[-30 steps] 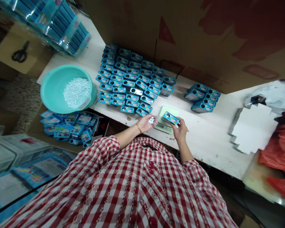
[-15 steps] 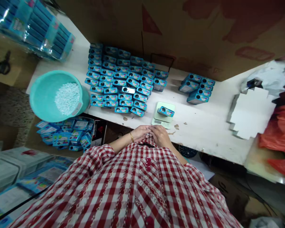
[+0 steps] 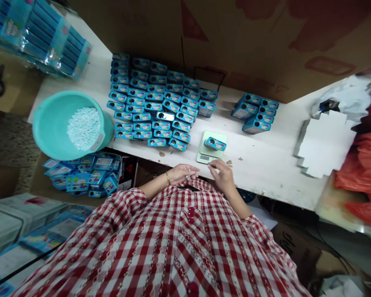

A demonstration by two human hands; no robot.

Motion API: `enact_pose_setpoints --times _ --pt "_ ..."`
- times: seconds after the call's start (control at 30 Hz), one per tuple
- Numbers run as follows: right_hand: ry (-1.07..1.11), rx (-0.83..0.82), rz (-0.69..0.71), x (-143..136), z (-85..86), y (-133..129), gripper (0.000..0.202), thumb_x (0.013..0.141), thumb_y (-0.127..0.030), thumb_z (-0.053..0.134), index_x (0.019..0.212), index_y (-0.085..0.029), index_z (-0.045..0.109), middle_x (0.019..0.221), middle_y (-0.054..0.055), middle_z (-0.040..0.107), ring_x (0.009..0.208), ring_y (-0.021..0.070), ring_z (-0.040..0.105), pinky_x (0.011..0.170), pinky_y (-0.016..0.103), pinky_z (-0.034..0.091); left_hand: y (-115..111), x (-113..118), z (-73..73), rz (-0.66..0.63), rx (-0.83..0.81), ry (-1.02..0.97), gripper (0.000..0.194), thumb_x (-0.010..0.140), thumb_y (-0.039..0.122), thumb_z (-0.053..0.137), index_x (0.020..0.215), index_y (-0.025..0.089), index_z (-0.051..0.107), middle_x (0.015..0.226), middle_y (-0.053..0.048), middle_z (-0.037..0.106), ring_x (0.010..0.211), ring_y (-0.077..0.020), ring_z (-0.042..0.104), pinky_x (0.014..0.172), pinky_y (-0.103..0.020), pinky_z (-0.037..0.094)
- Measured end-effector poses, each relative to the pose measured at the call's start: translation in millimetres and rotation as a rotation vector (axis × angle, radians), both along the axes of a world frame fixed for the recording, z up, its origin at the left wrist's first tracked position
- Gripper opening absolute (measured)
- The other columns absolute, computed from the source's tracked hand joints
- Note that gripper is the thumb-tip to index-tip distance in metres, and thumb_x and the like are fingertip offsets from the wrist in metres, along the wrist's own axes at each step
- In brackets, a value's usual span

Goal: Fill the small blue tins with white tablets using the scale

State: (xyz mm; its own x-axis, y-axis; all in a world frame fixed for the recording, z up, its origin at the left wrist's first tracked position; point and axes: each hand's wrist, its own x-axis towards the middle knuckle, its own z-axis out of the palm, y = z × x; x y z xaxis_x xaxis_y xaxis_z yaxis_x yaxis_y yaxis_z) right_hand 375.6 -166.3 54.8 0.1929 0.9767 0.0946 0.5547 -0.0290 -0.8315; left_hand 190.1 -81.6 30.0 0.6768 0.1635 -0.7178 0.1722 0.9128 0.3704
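A blue tin (image 3: 215, 144) lies on a pale green scale (image 3: 204, 159) near the table's front edge. My left hand (image 3: 181, 173), with a gold bangle at the wrist, is cupped palm up in front of the scale and holds a few small white pellets (image 3: 188, 176). Just below the scale is my right hand (image 3: 221, 172), its thumb and fingertips pinched together; whatever is between them is too small to name. Left of the scale, many blue tins (image 3: 153, 96) stand in rows, with dark round openings on top.
A teal basin (image 3: 46, 123) of white pellets stands at the left, above a carton of blue packets (image 3: 80, 177). More tins (image 3: 256, 123) stand right of centre. A large cardboard box (image 3: 235, 49) closes the back. White card (image 3: 326, 144) and red bags (image 3: 361, 165) lie right.
My right hand has parted from my left hand and moved right, toward the scale, with its fingertips pinched. My left palm now shows with pellets in it. The view has shifted slightly.
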Motion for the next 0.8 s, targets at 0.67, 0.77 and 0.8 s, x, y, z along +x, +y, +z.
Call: enact_pose_setpoints --times 0.67,0.77,0.8 --pt "-0.259 -0.106 -0.272 80.5 -35.2 10.6 0.063 0.071 -0.048 0.062 0.124 -0.021 0.043 0.118 0.012 0.05 0.101 0.0244 0.051 0.079 0.041 0.048 23.7 -19.3 -2.4 0.465 -0.13 0.158 0.013 0.084 0.018 0.051 0.077 0.01 0.06 0.058 -0.001 0.051 0.044 -0.0045 0.044 0.036 -0.011 0.03" --pt "-0.306 -0.117 -0.174 75.8 -38.5 18.8 0.066 0.072 -0.047 0.062 0.128 -0.02 0.038 0.123 0.013 0.047 0.111 0.0269 0.045 0.088 0.046 0.043 29.0 -15.7 1.9 0.468 -0.157 0.169 0.019 0.087 0.019 0.047 0.076 0.009 0.059 0.059 -0.003 0.052 0.045 -0.0055 0.046 0.036 -0.013 0.032" --pt "-0.323 -0.12 -0.153 73.8 -38.7 22.4 0.066 0.072 -0.046 0.061 0.128 -0.02 0.037 0.123 0.013 0.046 0.113 0.0274 0.043 0.092 0.047 0.041 30.1 -14.3 3.5 0.471 -0.164 0.176 0.02 0.087 0.019 0.046 0.076 0.009 0.059 0.06 -0.003 0.052 0.045 -0.0056 0.046 0.036 -0.013 0.032"
